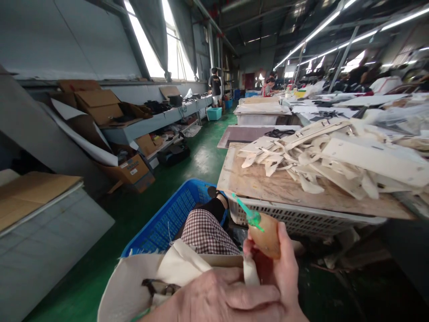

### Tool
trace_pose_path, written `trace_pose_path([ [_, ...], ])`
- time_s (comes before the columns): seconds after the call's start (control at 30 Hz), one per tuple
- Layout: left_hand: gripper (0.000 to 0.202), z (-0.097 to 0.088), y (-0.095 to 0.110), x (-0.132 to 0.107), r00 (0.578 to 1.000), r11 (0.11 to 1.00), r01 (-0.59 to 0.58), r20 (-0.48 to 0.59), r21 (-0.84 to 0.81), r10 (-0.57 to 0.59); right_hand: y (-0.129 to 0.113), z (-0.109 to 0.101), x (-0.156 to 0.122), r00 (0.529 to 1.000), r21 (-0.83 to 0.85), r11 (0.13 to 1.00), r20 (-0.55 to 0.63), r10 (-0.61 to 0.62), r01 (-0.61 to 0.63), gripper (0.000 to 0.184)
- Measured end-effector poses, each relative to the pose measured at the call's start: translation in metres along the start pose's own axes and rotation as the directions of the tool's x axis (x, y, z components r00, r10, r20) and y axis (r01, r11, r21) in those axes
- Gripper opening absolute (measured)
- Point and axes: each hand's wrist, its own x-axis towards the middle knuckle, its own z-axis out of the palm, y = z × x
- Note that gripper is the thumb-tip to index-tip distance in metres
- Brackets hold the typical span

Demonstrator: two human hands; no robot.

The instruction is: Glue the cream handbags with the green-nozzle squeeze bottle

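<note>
at five o'clock the right hand [285, 268] gripped a tan bottle [266, 236]; whether the left hand [214, 295], at six, gripped anything was unclear.

a turquoise bin [214, 114] stands on the green floor [201, 156]

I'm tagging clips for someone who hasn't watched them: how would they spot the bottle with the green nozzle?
Start at the wooden board on the right, under the heap of cream pieces. Below its near edge in the picture, the right hand holds a rounded tan bottle. Its bright green nozzle, pointing up and left, sets it apart from the cream pieces nearby.
</note>
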Motion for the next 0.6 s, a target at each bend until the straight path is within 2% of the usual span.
trace_pose_path([
  [0.1,0.041,0.002,-0.002,-0.008,0.995,0.999,0.031,-0.094,0.031,-0.028,-0.002,0.000,0.000,0.992,0.147,0.989,-0.124,0.013,0.005,0.047],
  [0.17,0.045,-0.003,-0.005,-0.019,0.982,0.995,0.095,-0.161,-0.037,-0.099,-0.013,-0.012,-0.001,0.986,0.116,0.990,-0.157,-0.059,0.078,0.044],
  [0.2,0.045,-0.007,-0.006,-0.026,0.964,0.981,0.161,-0.198,-0.104,-0.179,-0.020,-0.021,-0.001,0.985,0.077,0.993,-0.155,-0.079,0.092,0.044],
  [0.23,0.043,-0.012,-0.009,-0.033,0.925,0.947,0.255,-0.236,-0.197,-0.298,-0.029,-0.033,-0.003,0.983,0.040,0.994,-0.163,-0.090,0.098,0.042],
  [0.27,0.038,-0.018,-0.012,-0.040,0.861,0.884,0.355,-0.263,-0.304,-0.436,-0.038,-0.045,-0.005,0.977,0.014,0.994,-0.189,-0.102,0.106,0.038],
  [0.33,0.027,-0.030,-0.020,-0.053,0.687,0.717,0.491,-0.286,-0.495,-0.668,-0.055,-0.069,-0.010,0.960,-0.036,0.998,-0.273,-0.068,0.061,0.039],
  [0.37,0.024,-0.035,-0.025,-0.058,0.605,0.636,0.520,-0.280,-0.569,-0.745,-0.062,-0.079,-0.014,0.940,-0.056,0.998,-0.336,-0.057,0.041,0.045],
  [0.4,0.022,-0.040,-0.031,-0.062,0.543,0.576,0.530,-0.273,-0.623,-0.794,-0.067,-0.089,-0.017,0.929,-0.094,0.995,-0.367,-0.044,0.010,0.053],
  [0.43,0.021,-0.045,-0.037,-0.065,0.499,0.531,0.527,-0.264,-0.663,-0.825,-0.071,-0.097,-0.019,0.922,-0.142,0.990,-0.385,-0.038,-0.018,0.062],
  [0.5,0.019,-0.050,-0.050,-0.068,0.451,0.471,0.507,-0.243,-0.722,-0.859,-0.073,-0.111,-0.023,0.932,-0.250,0.965,-0.362,-0.017,-0.080,0.074],
  [0.53,0.019,-0.052,-0.056,-0.068,0.442,0.449,0.496,-0.229,-0.743,-0.867,-0.072,-0.117,-0.024,0.947,-0.299,0.948,-0.322,0.009,-0.110,0.078],
  [0.6,0.021,-0.053,-0.066,-0.065,0.460,0.424,0.484,-0.190,-0.765,-0.867,-0.069,-0.127,-0.024,0.974,-0.383,0.912,-0.218,0.066,-0.148,0.079],
])
